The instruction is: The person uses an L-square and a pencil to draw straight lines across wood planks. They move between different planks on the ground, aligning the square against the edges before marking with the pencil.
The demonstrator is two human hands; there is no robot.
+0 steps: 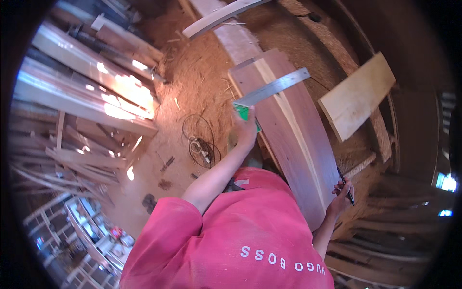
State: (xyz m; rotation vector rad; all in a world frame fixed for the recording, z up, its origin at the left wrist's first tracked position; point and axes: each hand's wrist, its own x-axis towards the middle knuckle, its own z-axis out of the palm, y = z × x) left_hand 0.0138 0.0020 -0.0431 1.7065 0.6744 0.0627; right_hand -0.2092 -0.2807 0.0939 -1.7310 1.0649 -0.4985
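Note:
My left hand (246, 129) is closed round the green stock of a try square (279, 87). The square's metal blade lies across the far part of a reddish-brown board (284, 123) with a pale streak down its length. The stock sits at the board's left edge, partly hidden by my fingers. At the board's near right edge, my right hand (340, 196) grips a slim black pen or pencil (346, 189). Its tip points away from me, beside the board's edge.
A pale short plank (358, 96) rests across timbers to the right. Beyond the board lies a curved wooden strip (221, 18). Coiled cable (202, 147) sits on the sawdust-covered floor (178, 96) to the left. Stacked planks (86, 72) stand at the far left.

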